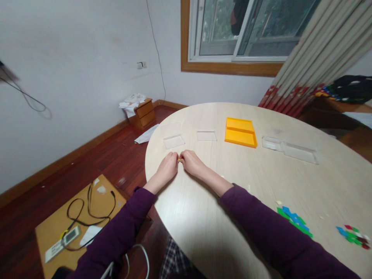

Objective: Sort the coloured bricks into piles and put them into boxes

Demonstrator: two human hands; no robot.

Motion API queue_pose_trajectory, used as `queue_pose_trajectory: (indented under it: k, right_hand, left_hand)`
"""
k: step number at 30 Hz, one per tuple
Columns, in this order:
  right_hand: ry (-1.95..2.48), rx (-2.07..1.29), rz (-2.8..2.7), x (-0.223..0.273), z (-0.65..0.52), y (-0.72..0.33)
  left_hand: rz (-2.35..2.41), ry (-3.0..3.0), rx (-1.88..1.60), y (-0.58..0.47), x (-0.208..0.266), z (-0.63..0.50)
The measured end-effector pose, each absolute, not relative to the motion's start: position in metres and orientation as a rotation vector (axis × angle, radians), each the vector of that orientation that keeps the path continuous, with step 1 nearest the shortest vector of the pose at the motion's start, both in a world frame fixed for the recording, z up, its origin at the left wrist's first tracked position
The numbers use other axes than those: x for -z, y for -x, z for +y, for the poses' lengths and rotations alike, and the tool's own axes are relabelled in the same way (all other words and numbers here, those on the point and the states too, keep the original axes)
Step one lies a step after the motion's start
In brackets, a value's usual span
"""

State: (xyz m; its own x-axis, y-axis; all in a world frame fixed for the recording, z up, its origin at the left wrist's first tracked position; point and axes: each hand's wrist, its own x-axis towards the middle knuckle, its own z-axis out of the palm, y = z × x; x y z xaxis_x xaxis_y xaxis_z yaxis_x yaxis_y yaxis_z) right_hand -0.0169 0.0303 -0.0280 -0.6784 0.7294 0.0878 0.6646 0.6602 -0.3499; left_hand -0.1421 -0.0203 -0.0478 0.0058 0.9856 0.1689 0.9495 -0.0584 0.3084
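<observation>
My left hand (169,166) and my right hand (192,162) meet just above the near left part of the round table (203,217). Both are closed, their fingertips pinching a tiny yellow piece (179,159) that is mostly hidden, so its kind does not show. Right behind my hands lies a transparent plastic box (173,142) with its lid raised at the back. A shallow transparent tray (206,135) sits to the right of it, and farther right is a yellow two-part tray (240,136).
A long transparent case (300,152) lies on the table's right side. Green and blue flat pieces (295,221) are heaped near my right forearm, with a mixed-colour pile (354,235) beyond. At lower left, a low brown surface (58,221) bears a cable and a remote control (62,244).
</observation>
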Motion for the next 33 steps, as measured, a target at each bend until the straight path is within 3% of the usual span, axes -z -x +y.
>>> queue_pose_trajectory:
  k: [21,27,33]
  right_hand:
    - [1.066,-0.379,-2.719,0.025,0.031,0.022]
    - [1.065,-0.355,-2.748,0.025,0.035,0.017]
    - [1.085,-0.357,-2.757,0.029,0.040,0.010]
  left_hand:
    - [2.099,-2.163,-0.423,0.137,0.036,-0.019]
    - [2.118,-2.147,-0.547,0.141,0.042,-0.018]
    - [2.125,-2.009,-0.739,0.156,0.020,0.003]
